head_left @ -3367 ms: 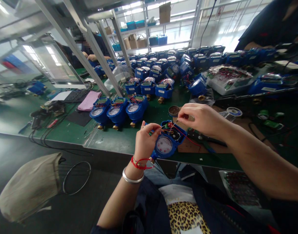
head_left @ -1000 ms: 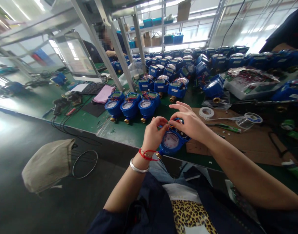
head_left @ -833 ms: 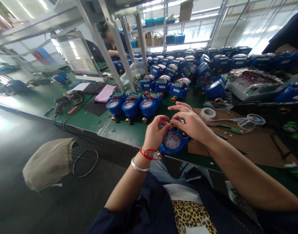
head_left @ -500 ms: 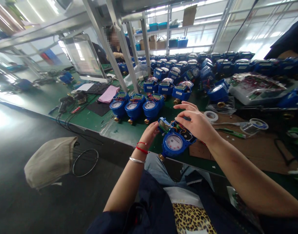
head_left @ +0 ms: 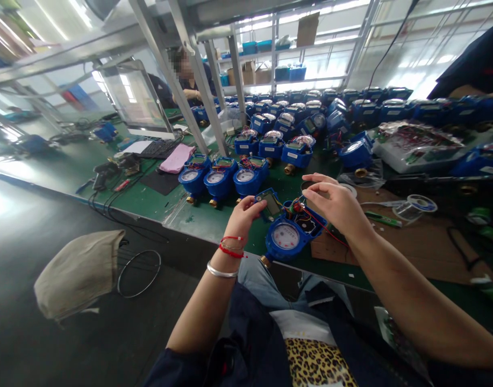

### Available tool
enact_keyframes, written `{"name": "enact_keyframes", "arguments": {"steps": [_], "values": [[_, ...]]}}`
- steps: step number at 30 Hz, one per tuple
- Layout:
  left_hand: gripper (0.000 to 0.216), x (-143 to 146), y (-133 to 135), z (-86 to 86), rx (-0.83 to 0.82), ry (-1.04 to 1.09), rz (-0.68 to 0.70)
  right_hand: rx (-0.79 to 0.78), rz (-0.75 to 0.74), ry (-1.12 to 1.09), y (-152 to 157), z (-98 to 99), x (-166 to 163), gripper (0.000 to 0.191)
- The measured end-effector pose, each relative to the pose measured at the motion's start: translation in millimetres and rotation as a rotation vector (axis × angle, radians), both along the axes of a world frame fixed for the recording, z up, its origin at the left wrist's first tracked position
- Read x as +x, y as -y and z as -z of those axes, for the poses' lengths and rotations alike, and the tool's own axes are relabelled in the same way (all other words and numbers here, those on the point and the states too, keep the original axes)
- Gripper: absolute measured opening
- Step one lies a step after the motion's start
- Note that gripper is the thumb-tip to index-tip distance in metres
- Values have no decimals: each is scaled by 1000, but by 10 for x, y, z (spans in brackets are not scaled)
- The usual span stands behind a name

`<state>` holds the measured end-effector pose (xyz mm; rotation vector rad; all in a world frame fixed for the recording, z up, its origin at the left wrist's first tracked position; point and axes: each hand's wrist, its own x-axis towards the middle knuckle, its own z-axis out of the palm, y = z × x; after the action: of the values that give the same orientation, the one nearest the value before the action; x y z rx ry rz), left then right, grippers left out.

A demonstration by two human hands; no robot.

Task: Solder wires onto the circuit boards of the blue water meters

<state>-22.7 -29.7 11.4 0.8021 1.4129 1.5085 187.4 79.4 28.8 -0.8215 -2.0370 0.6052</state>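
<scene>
A blue water meter (head_left: 285, 236) with a round white dial sits at the bench edge in front of me, its electronics compartment open and several coloured wires (head_left: 311, 216) showing. My left hand (head_left: 247, 210) pinches the small display panel (head_left: 271, 204), tilted up on the meter's left side. Above the compartment, my right hand (head_left: 329, 200) has thumb and forefinger together at the upper ends of the wires. The exact grip at those fingertips is hard to see. A red wire trails from the compartment to beneath my right wrist.
Three open meters (head_left: 216, 177) stand left of the hands, with rows of blue meters (head_left: 297, 153) behind. To the right are a solder spool (head_left: 420, 207), a green-handled tool (head_left: 382, 219) and cardboard (head_left: 415, 250). A monitor (head_left: 139, 99) stands left. Co-workers are across the bench.
The display panel has been lifted and turned more face-up in my left hand. My right fingers have drawn together above the compartment, and a red wire now stretches out to the right.
</scene>
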Motion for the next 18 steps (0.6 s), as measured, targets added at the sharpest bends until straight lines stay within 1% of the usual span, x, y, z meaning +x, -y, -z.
{"name": "enact_keyframes", "arguments": {"steps": [3,8,12,14,18], "values": [[28,32,13,-15,-37,-5,-14,-9,7,7,32,-13,22,18],[33,33,14,8,-98,33,-28,-15,-7,27,118,-54,44,17],[33,46,-1,27,-129,90,-30,32,-23,17,192,-86,27,16],[32,52,-26,73,-129,65,-21,70,-30,12,214,-95,12,16],[27,63,-73,210,-102,-64,-35,103,-62,8,252,-109,-10,14]]}}
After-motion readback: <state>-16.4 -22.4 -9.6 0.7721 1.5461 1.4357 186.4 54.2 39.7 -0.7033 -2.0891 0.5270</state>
